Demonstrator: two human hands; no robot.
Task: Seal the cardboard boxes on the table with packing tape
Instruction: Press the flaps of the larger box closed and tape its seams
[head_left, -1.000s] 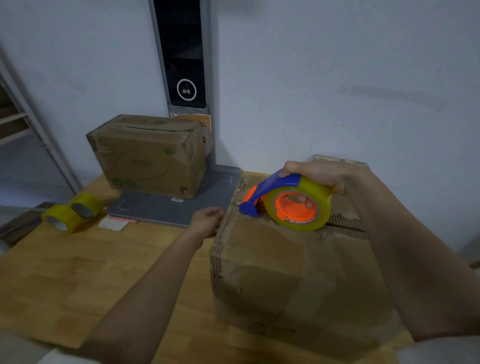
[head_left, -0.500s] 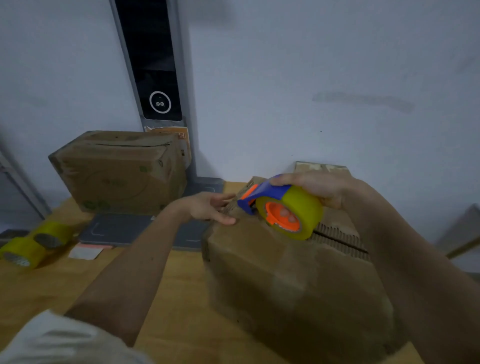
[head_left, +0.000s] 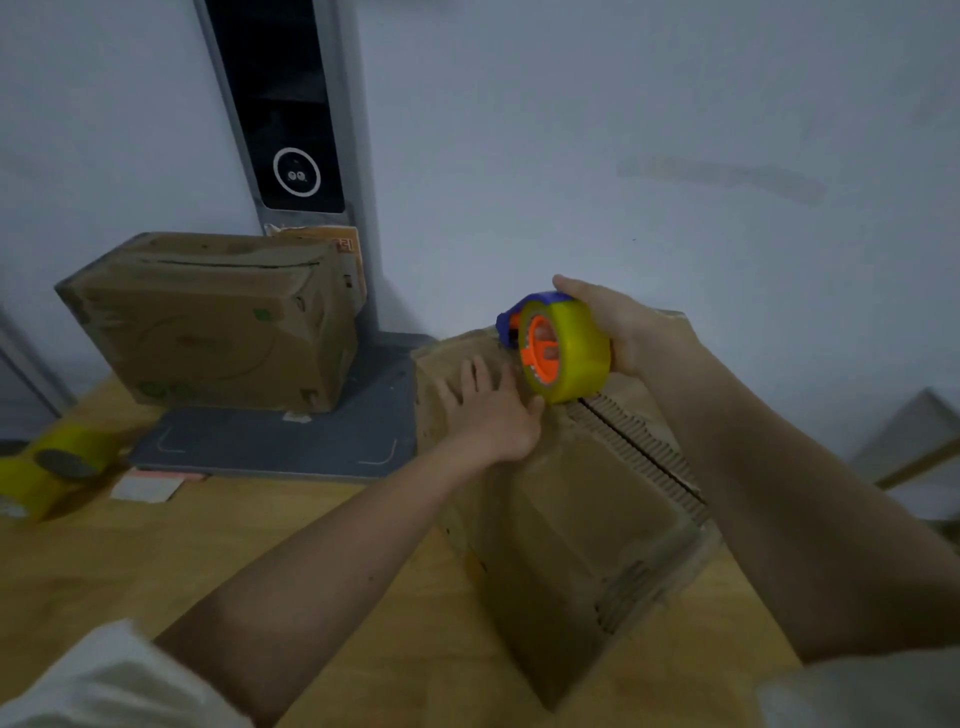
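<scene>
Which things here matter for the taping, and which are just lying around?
In use:
- brown cardboard box nearest the person, pressed flat by the left hand
- yellow tape roll on its blue-and-orange dispenser, gripped by the right hand
- second brown cardboard box at the back

Lying about:
- spare yellow tape rolls at the left edge
- grey stand base
- small white card

I can read no text: the far cardboard box (head_left: 208, 322) carries green and orange print, too blurred to make out.

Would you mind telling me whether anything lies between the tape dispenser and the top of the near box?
Nothing visible does. The right hand holds the tape dispenser at the near box top's far end; the left hand lies flat beside it.
</scene>
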